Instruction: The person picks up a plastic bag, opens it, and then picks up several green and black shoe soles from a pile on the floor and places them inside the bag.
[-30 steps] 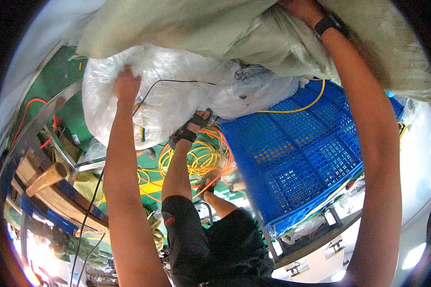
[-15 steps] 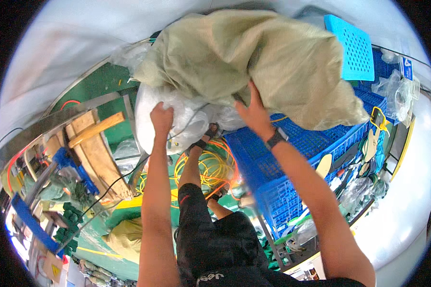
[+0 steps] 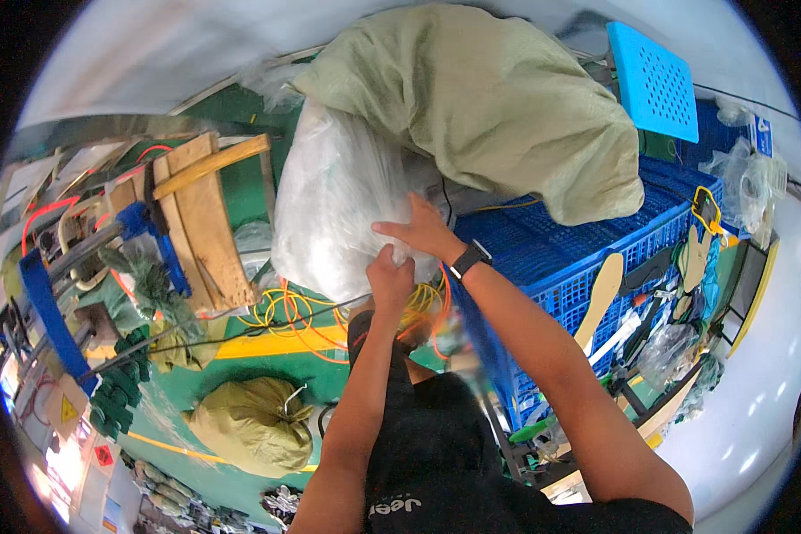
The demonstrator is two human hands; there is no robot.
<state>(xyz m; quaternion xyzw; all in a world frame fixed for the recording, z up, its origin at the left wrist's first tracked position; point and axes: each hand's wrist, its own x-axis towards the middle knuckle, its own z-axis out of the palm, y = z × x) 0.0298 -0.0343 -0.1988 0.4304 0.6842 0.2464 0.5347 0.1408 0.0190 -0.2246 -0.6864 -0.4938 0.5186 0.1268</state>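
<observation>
A large clear plastic bag [image 3: 338, 196], bulging and crinkled, hangs over the edge of a blue plastic crate [image 3: 578, 258]. My left hand [image 3: 390, 278] grips the bag's lower edge with closed fingers. My right hand [image 3: 423, 233], with a black watch on the wrist, lies on the bag just above it, fingers spread and pressing the plastic. A big olive woven sack [image 3: 481, 98] lies draped over the top of the clear bag and the crate.
Yellow and orange cables [image 3: 294, 316] coil on the green floor below the bag. A wooden pallet [image 3: 200, 222] leans at the left, and a tied olive sack [image 3: 249, 425] lies on the floor. A light blue perforated lid [image 3: 654, 82] stands behind the crate; tools clutter the right.
Both hands have come down from the olive sack and the bag's top to the clear bag's lower edge. The olive sack has settled on top of the crate.
</observation>
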